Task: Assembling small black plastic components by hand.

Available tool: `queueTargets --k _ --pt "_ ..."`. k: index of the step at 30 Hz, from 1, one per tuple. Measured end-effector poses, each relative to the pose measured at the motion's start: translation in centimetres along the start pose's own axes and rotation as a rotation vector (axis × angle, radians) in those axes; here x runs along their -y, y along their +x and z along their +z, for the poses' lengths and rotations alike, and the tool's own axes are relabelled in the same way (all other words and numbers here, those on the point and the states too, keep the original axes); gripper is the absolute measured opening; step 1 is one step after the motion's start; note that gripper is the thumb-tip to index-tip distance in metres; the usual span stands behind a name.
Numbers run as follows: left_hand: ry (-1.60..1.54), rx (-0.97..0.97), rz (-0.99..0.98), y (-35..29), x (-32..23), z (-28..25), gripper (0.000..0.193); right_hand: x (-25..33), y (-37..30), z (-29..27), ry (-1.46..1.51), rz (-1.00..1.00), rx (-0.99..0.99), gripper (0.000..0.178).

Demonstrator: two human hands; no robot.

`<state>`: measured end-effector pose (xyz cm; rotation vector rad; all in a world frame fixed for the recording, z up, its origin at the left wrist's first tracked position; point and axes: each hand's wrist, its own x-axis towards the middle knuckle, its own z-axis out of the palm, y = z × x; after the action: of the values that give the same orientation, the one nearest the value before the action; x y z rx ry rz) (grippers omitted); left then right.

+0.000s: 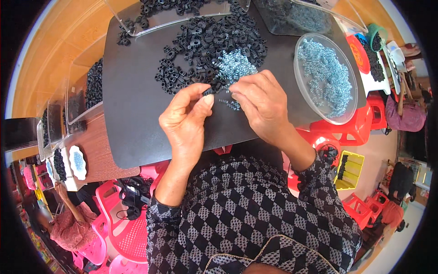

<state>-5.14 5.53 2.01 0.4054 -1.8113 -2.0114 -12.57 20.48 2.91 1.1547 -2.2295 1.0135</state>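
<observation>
Over the dark table point(137, 123), my left hand point(185, 114) pinches a small black plastic part point(208, 90) between thumb and forefinger. My right hand point(264, 100) is close beside it, thumb and fingertips pressed together; whatever they hold is too small to make out. Just beyond the hands lies a heap of small silvery coil springs point(235, 64). A few loose springs point(232, 105) lie between the hands. Behind and left of the heap spreads a large pile of black plastic parts point(214, 36).
On the right of the table sits a round clear tub point(297, 82) filled with springs. Clear trays point(178, 23) stand along the far edge. Red stools point(351, 128), a pink chair point(130, 233) and a yellow crate point(350, 171) surround the table. Other people work at both sides.
</observation>
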Motion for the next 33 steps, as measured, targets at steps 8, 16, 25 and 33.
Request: queueTargets --k 8,16,25,33 --pt "-0.150 0.087 -0.162 -1.9 -0.6 -1.4 0.019 1.9 0.7 0.0 0.178 -0.021 0.036 0.019" --pt "-0.115 0.061 -0.137 -3.1 0.0 -2.1 0.019 3.2 0.4 1.2 0.148 -0.114 0.044 0.024" --pt "-0.280 0.012 -0.251 -4.4 0.6 -3.5 0.019 6.0 -1.8 2.0 0.046 -0.202 0.036 0.038" --pt "-0.388 -0.021 -0.247 -5.5 0.4 -3.5 0.019 7.2 -2.6 2.5 0.132 -0.158 0.015 0.039"
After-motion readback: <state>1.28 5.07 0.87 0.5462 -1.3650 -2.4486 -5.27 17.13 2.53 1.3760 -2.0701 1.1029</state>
